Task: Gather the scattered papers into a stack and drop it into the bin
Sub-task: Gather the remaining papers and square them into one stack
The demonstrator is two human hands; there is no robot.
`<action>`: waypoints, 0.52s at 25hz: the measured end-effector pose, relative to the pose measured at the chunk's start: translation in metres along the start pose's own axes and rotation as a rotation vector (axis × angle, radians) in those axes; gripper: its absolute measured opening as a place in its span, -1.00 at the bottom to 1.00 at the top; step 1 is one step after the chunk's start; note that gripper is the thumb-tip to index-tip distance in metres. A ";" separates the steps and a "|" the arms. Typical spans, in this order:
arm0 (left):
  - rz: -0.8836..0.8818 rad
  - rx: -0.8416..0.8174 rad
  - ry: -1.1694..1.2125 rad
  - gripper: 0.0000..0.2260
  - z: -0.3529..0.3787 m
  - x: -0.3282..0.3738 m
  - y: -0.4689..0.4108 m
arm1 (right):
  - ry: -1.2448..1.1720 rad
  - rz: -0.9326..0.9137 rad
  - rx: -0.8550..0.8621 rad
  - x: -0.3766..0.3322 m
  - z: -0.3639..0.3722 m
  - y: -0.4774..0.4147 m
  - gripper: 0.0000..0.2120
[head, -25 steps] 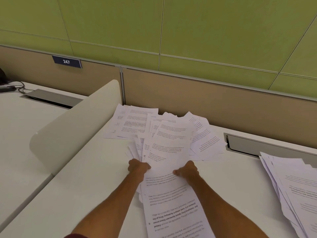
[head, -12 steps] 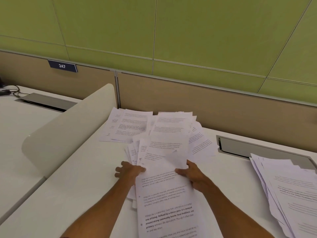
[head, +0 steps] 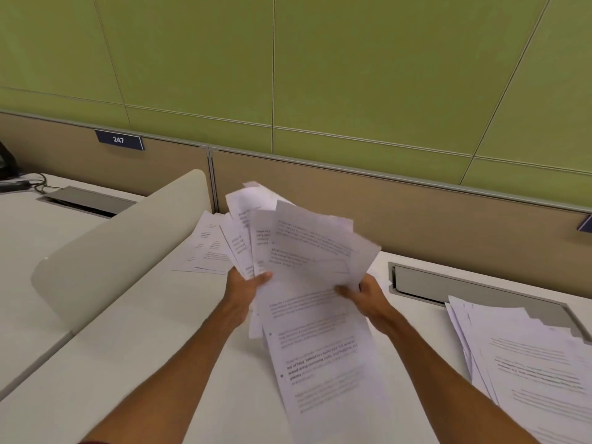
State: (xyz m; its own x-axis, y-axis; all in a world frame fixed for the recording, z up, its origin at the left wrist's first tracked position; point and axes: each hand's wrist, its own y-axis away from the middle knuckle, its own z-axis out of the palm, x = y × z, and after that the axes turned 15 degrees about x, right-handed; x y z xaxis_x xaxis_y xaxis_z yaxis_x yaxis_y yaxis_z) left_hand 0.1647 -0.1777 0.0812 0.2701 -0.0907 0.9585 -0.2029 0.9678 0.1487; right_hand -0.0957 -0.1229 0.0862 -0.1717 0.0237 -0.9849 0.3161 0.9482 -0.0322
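The fanned papers (head: 307, 251), flat a moment ago, are now lifted off the surface (head: 153, 347), gripped by left hand (head: 245, 285) and right hand (head: 365, 294), ready for squaring.

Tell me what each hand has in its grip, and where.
Both hold the fanned bundle of papers: left hand on its left edge, right hand on its right edge.

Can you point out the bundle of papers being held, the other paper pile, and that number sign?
Held papers (head: 307, 248), head view: top sheet's middle.
Paper pile (head: 528, 357), head view: top sheet, at right.
Number sign 247 (head: 119, 140), head view: its digits.
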 end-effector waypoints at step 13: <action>0.482 0.123 -0.181 -0.71 0.069 0.035 0.029 | -0.149 -0.267 0.216 -0.022 -0.034 -0.018 -0.57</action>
State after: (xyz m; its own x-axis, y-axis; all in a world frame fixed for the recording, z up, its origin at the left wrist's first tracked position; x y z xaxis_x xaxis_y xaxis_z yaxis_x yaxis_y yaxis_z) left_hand 0.1031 -0.1694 0.1357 -0.0462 0.3084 0.9501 -0.3761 0.8758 -0.3025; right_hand -0.1294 -0.1292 0.1147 -0.1423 -0.2764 -0.9504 0.4710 0.8256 -0.3106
